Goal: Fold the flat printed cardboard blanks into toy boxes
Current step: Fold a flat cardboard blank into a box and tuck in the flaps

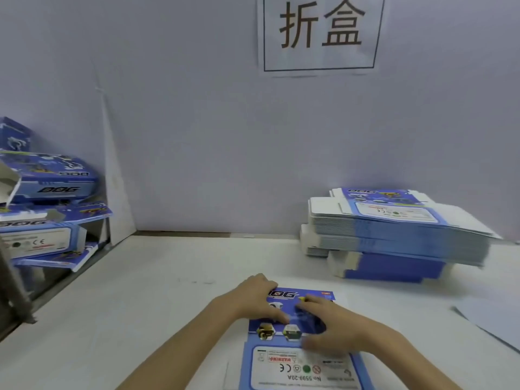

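Hands lie flat, side by side, on a blue blank [298, 358] on the table [140, 305]: left hand [253, 298], right hand [332, 325]. More blanks [394, 229] sit stacked far right.

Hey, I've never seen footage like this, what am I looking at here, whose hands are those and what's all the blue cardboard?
There is no machine here. The single picture comes from a camera worn on a person's head, looking forward and down, so the two bare arms at the bottom are the wearer's own. The left hand and right hand both press flat on one printed cardboard blank lying on the white table; neither hand grips it. To the right sits a stack of flat blanks, waiting. On the left, folded boxes printed "DOG" are piled up. The paper sign on the wall reads 折盒. A sheet lies at the table's right edge.
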The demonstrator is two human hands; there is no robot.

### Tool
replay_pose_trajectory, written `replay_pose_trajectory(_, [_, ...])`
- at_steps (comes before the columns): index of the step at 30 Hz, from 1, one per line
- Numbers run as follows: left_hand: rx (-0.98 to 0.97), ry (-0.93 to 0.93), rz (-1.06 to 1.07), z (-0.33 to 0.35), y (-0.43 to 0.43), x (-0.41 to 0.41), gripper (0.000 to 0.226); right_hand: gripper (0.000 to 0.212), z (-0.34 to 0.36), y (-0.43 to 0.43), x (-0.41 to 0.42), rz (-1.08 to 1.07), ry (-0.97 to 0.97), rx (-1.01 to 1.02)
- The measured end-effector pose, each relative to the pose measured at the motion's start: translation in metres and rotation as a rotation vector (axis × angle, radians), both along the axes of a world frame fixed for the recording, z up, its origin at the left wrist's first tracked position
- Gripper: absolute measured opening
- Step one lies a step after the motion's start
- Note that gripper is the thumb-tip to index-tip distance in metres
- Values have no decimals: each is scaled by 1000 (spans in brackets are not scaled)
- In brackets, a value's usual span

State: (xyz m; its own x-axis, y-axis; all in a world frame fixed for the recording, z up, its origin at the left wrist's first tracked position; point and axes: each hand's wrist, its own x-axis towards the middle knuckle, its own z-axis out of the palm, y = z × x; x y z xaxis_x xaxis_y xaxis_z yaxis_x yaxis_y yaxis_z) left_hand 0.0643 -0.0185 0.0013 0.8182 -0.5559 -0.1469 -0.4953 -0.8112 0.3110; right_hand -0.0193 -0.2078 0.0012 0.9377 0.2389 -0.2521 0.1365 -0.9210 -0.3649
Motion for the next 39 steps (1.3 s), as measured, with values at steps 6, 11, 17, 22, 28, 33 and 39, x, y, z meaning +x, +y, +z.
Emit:
replay_pose_trajectory(6, [-216,-218,21,49,23,0,36,48,33,-1,-16,-9,-418,165])
replay_pose_trajectory(11, [-825,-299,178,118,65,1,17,64,79,-2,-22,-316,-1192,270])
replay_pose_trajectory(17, [-1444,-140,326,110,55,-25,7,55,98,19,-19,-545,-807,1001])
replay_pose_trajectory(22, [-1377,-35,125,99,33,-41,33,48,93,30,-12,-502,-852,1272])
replay_pose_trajectory(28, [-1355,-130,193,92,22,-42,63,61,87,27,-7,-456,-909,1265])
replay_pose_trajectory(33, [-1334,-82,204,86,16,-42,64,69,89,21,-5,-421,-846,1291])
replay_pose_trajectory(39, [-1298,-41,120,77,-5,-48,45,96,87,29,-5,-221,-604,1352])
